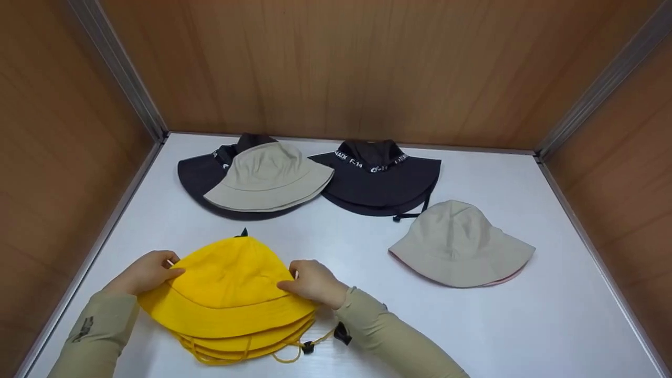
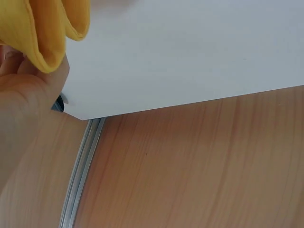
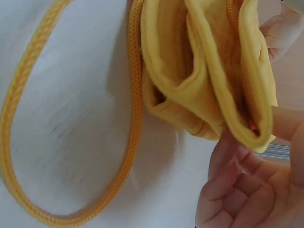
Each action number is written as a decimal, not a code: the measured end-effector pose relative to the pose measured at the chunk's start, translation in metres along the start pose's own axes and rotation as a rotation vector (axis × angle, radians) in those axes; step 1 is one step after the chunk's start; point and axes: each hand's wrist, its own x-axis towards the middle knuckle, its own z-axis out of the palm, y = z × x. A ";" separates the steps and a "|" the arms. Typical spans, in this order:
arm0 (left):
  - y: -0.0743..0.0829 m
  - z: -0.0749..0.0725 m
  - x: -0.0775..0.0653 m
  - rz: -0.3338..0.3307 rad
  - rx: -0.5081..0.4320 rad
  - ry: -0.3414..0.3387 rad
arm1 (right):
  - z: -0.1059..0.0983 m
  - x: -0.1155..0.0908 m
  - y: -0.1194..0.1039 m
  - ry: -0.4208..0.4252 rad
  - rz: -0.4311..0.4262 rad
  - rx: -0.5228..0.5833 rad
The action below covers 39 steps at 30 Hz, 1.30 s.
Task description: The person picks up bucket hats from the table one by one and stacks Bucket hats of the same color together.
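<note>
A yellow bucket hat (image 1: 226, 278) lies flattened on top of other yellow hats (image 1: 247, 347), whose brims show in layers below it. My left hand (image 1: 143, 274) pinches its left side between thumb and fingers, and my right hand (image 1: 317, 283) pinches the right side. In the right wrist view, folded yellow brims (image 3: 204, 90) sit between my thumb and curled fingers, and a yellow cord (image 3: 136, 95) loops down beside them. The left wrist view shows my left hand (image 2: 31, 95) under folds of yellow cloth (image 2: 45, 33). How many layers each hand grips I cannot tell.
Behind, a beige hat (image 1: 268, 178) lies over a black hat (image 1: 194, 176), with another black hat (image 1: 378, 184) to its right. A beige hat with a pink underside (image 1: 462, 252) lies at right. A black cord stopper (image 1: 308, 347) lies near my right sleeve. Wooden panels (image 1: 336, 68) enclose the white table.
</note>
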 end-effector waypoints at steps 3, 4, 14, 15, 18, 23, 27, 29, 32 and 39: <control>0.003 0.001 -0.002 -0.005 0.024 0.026 | -0.003 0.001 0.006 -0.044 0.013 0.072; 0.004 0.002 -0.003 -0.003 0.033 0.041 | -0.004 0.001 0.009 -0.060 0.016 0.097; 0.016 0.012 -0.019 0.011 0.022 0.259 | -0.030 -0.004 0.040 -0.116 0.045 0.269; 0.019 0.014 -0.020 0.021 0.012 0.280 | -0.033 -0.006 0.043 -0.114 0.052 0.295; 0.028 0.020 -0.022 0.053 -0.015 0.316 | -0.040 -0.010 0.052 -0.104 0.062 0.365; 0.046 0.031 -0.025 0.075 -0.058 0.294 | -0.048 -0.017 0.067 -0.087 0.064 0.419; 0.061 0.039 -0.027 0.081 -0.077 0.268 | -0.051 -0.022 0.081 -0.079 0.076 0.463; 0.071 0.043 -0.026 0.095 -0.074 0.270 | -0.052 -0.025 0.087 -0.075 0.088 0.484; 0.089 0.052 -0.026 0.132 -0.081 0.288 | -0.053 -0.029 0.097 -0.069 0.096 0.525; 0.140 0.078 -0.024 0.215 -0.166 0.286 | -0.062 -0.044 0.124 -0.032 0.125 0.683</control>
